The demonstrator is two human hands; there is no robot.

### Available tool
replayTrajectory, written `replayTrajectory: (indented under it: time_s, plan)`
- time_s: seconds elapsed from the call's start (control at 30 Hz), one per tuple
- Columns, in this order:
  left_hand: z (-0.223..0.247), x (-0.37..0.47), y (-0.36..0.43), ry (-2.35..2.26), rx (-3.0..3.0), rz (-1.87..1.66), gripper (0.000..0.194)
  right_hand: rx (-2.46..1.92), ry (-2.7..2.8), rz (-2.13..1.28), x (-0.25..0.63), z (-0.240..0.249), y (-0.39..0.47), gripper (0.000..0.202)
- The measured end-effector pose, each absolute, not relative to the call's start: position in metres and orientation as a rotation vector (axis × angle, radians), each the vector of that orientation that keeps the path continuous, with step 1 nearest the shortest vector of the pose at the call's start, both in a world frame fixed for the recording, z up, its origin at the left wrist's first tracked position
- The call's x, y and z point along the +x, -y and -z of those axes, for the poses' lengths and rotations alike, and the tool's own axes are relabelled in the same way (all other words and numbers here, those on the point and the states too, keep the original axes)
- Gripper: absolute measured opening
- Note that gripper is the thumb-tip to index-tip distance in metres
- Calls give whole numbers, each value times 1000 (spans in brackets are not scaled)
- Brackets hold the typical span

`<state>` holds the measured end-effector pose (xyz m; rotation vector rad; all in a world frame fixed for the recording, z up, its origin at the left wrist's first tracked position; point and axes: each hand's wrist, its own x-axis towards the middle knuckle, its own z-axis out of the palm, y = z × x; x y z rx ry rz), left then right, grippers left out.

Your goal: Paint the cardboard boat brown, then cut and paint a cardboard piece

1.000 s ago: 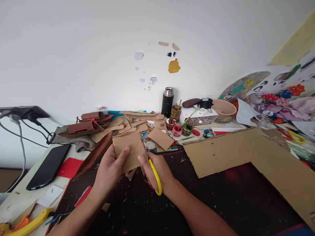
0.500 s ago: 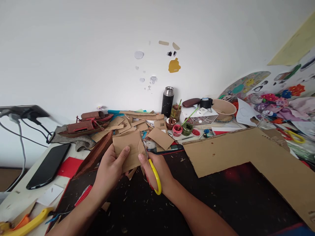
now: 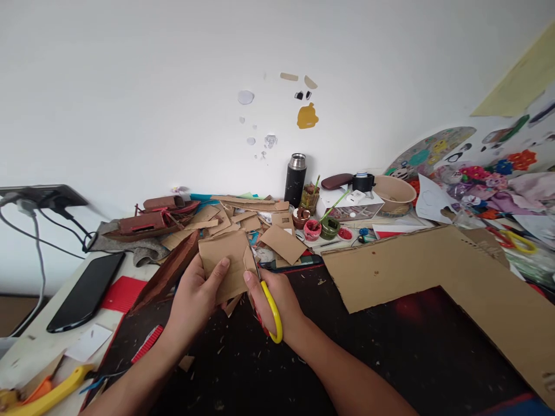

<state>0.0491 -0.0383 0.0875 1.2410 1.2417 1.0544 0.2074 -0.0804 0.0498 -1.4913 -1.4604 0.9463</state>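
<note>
My left hand (image 3: pixel 197 290) grips a small piece of cardboard (image 3: pixel 229 257) by its left side, thumb on the face and fingers behind. My right hand (image 3: pixel 277 303) is closed around scissors (image 3: pixel 272 312) with yellow and red handles. The right thumb lies by the cardboard's right edge, where a narrow strip curls away. Most of the blades are hidden at that edge. Both hands are over the dark work mat (image 3: pixel 260 375), which is strewn with small scraps.
Cardboard scraps (image 3: pixel 243 222) pile up behind my hands, beside a brown model boat (image 3: pixel 143 225). An L-shaped cardboard sheet (image 3: pixel 390 266) covers the right. Paint jars (image 3: pixel 312 229) and a black flask (image 3: pixel 295 179) stand at the back. A phone (image 3: pixel 87 292) and a yellow-handled tool (image 3: pixel 56 393) lie left.
The yellow scissor handle has shifted very slightly left and down in my right hand. The cardboard and my left hand stay nearly where they were.
</note>
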Motion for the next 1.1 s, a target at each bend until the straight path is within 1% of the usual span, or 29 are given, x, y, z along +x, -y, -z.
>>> replayTrajectory:
  time_s: [0.1, 0.27, 0.4, 0.67, 0.83, 0.97, 1.1]
  plan:
    - [-88, 48, 38, -1236, 1254, -1048, 48, -1451, 1437, -1011, 209, -47, 80, 56]
    - [-91, 43, 34, -1205, 1232, -1034, 45, -1298, 1351, -1271, 214, -47, 80, 59]
    - [-92, 37, 29, -1164, 1217, -974, 45, -1233, 1307, -1356, 216, -48, 80, 63]
    - [-95, 36, 30, -1196, 1228, -990, 47, -1263, 1364, -1393, 218, -48, 79, 70]
    - [-95, 38, 30, -1188, 1235, -989, 48, -1215, 1289, -1434, 217, -44, 77, 76]
    - [-94, 38, 30, -1178, 1231, -958, 52, -1234, 1267, -1427, 216, -43, 76, 71]
    - [-91, 40, 34, -1165, 1225, -900, 51, -1263, 1274, -1378, 218, -44, 75, 69]
